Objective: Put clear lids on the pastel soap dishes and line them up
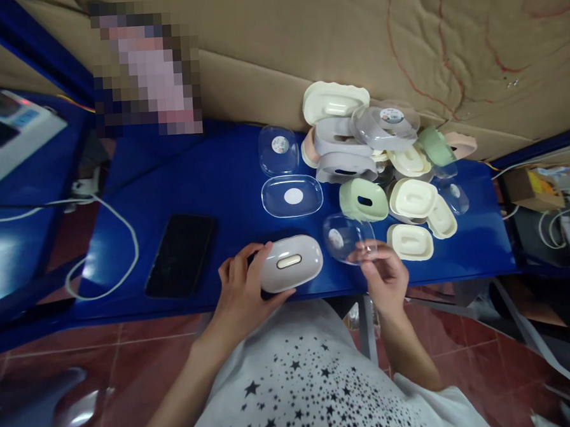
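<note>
Tabletop (235,178) carried a pale oval box (294,275) near its front edge, the left hand (243,287) clasped around the box's left end. Right hand (388,277) pinched a clear cover (346,237) alongside; cover-to-tabletop contact was unclear.

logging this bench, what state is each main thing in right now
left hand: gripping the pale box's left end
pale box: cream piece showing in its slot
right hand: pinching a clear cover
clear cover: off the pale box
black phone: lying flat, screen dark
front green box: slot unfilled
</note>
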Tool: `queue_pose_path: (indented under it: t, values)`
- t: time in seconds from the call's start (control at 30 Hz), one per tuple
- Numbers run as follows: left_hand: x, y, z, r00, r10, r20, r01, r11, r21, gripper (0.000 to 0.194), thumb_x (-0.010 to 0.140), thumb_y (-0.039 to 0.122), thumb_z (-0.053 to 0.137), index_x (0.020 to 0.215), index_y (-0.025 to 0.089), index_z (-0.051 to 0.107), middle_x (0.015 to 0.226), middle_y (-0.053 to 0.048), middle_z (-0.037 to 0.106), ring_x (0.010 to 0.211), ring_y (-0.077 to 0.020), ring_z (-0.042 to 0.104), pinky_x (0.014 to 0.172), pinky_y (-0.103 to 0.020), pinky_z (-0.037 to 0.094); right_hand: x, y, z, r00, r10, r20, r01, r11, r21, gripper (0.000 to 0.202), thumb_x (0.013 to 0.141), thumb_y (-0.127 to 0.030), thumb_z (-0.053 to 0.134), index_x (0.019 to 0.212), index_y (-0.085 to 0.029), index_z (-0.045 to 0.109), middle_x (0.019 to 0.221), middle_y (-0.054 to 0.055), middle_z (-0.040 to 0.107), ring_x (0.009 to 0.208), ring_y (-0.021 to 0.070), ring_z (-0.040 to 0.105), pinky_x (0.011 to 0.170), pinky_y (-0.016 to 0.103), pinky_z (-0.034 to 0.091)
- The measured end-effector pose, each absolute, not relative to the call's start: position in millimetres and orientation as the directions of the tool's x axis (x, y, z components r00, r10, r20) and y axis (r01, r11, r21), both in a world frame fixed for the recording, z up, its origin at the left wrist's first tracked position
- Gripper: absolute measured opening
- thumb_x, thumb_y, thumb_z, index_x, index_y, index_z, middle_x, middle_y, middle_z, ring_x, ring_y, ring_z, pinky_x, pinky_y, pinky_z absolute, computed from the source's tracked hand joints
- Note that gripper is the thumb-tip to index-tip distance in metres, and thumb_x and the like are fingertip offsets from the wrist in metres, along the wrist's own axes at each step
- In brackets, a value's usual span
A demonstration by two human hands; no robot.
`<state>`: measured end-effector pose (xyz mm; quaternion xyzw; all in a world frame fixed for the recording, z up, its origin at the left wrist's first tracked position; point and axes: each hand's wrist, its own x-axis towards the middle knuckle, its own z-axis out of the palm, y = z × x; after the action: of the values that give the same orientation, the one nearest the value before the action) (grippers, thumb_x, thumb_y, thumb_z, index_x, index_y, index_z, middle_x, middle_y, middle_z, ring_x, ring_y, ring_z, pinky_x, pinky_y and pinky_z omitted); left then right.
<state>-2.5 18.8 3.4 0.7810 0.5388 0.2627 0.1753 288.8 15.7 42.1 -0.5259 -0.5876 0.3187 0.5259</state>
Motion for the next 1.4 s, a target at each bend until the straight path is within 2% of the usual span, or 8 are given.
queue_pose_path:
  t: [0.13,0.37,0.6,0.7,0.83,1.1,1.27,1.4]
  values:
    - [1.6,17.5,2.1,0.260,0.936,0.239,0.747,-0.352,0.564,0.101,0.094,0.055,0.079,0.172,0.026,0.021,0.153,-0.023,0.055,0.135,-0.0415,0.058,0.103,-0.056,0.049,264.3,8.8,39.3,0.227,0.967,0.113,-0.120,0.143,-0.982,0.027,0.096,-0.037,0.081,0.098,-0.028,0.055,0.095,-0.004,0.067,0.082,0.0168,0.076,0.076,0.036,0.065]
    - [8.8,22.6,1.2,0.298,0.927,0.226,0.729,-0.374,0.573,0.100,0.093,0.058,0.080,0.171,0.028,0.024,0.154,-0.020,0.057,0.139,-0.0405,0.058,0.106,-0.053,0.047,253.0,10.6,58.7,0.371,0.902,0.222,-0.117,0.283,-0.952,0.024,0.100,-0.028,0.075,0.100,-0.031,0.051,0.086,-0.007,0.052,0.070,0.0114,0.063,0.066,0.028,0.057]
    - [20.5,25.1,4.0,0.360,0.916,0.179,0.702,-0.392,0.594,0.098,0.095,0.056,0.078,0.171,0.033,0.022,0.161,-0.019,0.053,0.144,-0.0397,0.055,0.110,-0.055,0.045,239.3,18.8,36.8,0.396,0.888,0.234,0.214,0.158,-0.964,0.007,0.106,-0.022,0.060,0.102,-0.028,0.062,0.110,0.004,0.060,0.103,0.0218,0.070,0.084,0.040,0.061]
    - [21.0,20.7,3.9,0.386,0.903,0.188,0.683,-0.417,0.599,0.101,0.094,0.055,0.080,0.172,0.033,0.020,0.169,-0.021,0.043,0.150,-0.0417,0.050,0.113,-0.058,0.044,245.3,21.0,24.9,0.419,0.862,0.285,0.467,0.065,-0.882,0.021,0.109,-0.024,0.050,0.122,-0.030,0.066,0.128,0.011,0.063,0.124,0.0283,0.065,0.090,0.045,0.062]
    - [22.2,16.7,2.8,0.367,0.904,0.218,0.685,-0.422,0.594,0.108,0.091,0.063,0.080,0.173,0.031,0.017,0.172,-0.025,0.039,0.151,-0.0448,0.049,0.113,-0.063,0.046,247.3,6.1,17.3,0.258,0.921,0.293,0.628,0.071,-0.775,0.043,0.110,-0.019,0.041,0.145,-0.034,0.062,0.144,0.013,0.057,0.116,0.0241,0.069,0.084,0.040,0.066]
    - [18.0,25.1,0.2,0.324,0.898,0.296,0.587,-0.437,0.682,0.081,0.092,0.044,0.085,0.159,0.035,0.041,0.177,-0.018,0.030,0.157,-0.0389,0.049,0.117,-0.058,0.056,264.3,-20.9,9.4,-0.113,0.926,0.359,0.774,0.309,-0.553,0.037,0.103,-0.031,0.071,0.139,-0.033,0.064,0.154,0.011,0.056,0.146,0.0347,0.056,0.115,0.061,0.057]
    - [1.7,30.5,4.2,0.452,0.846,0.284,0.571,-0.519,0.636,0.076,0.098,0.040,0.079,0.161,0.035,0.036,0.175,-0.017,0.039,0.156,-0.0354,0.052,0.114,-0.055,0.061,281.9,4.0,25.1,-0.520,0.816,0.251,0.691,0.575,-0.438,0.054,0.106,-0.015,0.063,0.154,-0.036,0.056,0.163,0.002,0.060,0.162,0.0307,0.044,0.132,0.059,0.045]
    - [-8.4,30.3,4.0,0.484,0.829,0.280,0.571,-0.542,0.617,0.068,0.102,0.036,0.075,0.160,0.038,0.039,0.171,-0.013,0.046,0.149,-0.0310,0.059,0.109,-0.047,0.066,287.2,10.8,29.1,-0.648,0.728,0.222,0.627,0.676,-0.386,0.067,0.105,-0.006,0.061,0.163,-0.036,0.050,0.166,0.001,0.057,0.163,0.0289,0.043,0.138,0.060,0.033]
